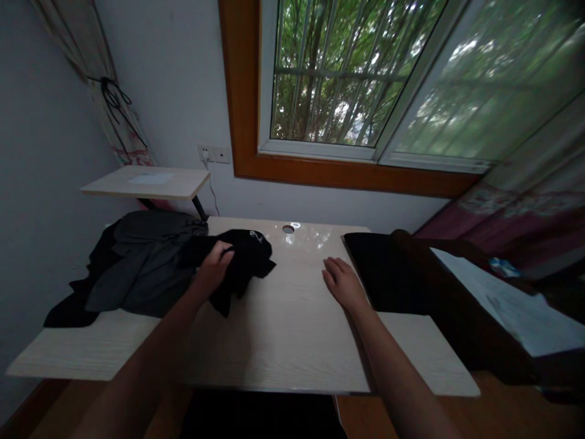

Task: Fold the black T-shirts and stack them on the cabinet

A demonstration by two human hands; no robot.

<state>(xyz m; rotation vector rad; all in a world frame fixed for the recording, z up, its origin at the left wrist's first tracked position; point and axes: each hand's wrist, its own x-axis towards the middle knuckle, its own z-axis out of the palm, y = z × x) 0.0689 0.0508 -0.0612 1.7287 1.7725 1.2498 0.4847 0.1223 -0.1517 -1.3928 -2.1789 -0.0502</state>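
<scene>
— Where did the black garment [247, 256] lie?

— On the far left part of the bench [283, 341], crumpled. One end touched the heap of grey clothing [141, 271] that spread over the left corner and hung off the edge.

— And the left hand [214, 263]?

— On top of the garment. Its grip was closed, with the fingers curled into the cloth near the middle. That looked like the reason the fabric bunched up there while a loose flap trailed toward the person.

— The right hand [342, 281]?

— Its grip was open and held nothing. It lay palm down on bare wood, fingers together and pointing away, well apart from the garment. I'd judge it was only resting or steadying the body, since nothing was under it.

— What was beside it?

— A flat black thing [379, 268] lay just to its right on the bench, too dark to identify. A dark piece of furniture [439, 286] rose beyond that, with white papers [516, 305] further right.

— Anything behind the clothes?

— There was a cable hole [287, 229] in the bench near the wall and a small side shelf [146, 182] raised above the grey heap. A wall socket [214, 153] had a cord dropping from it. A barred window [329, 73] showed trees outside and seemed the only light, so the bench top shone near the hole.
</scene>
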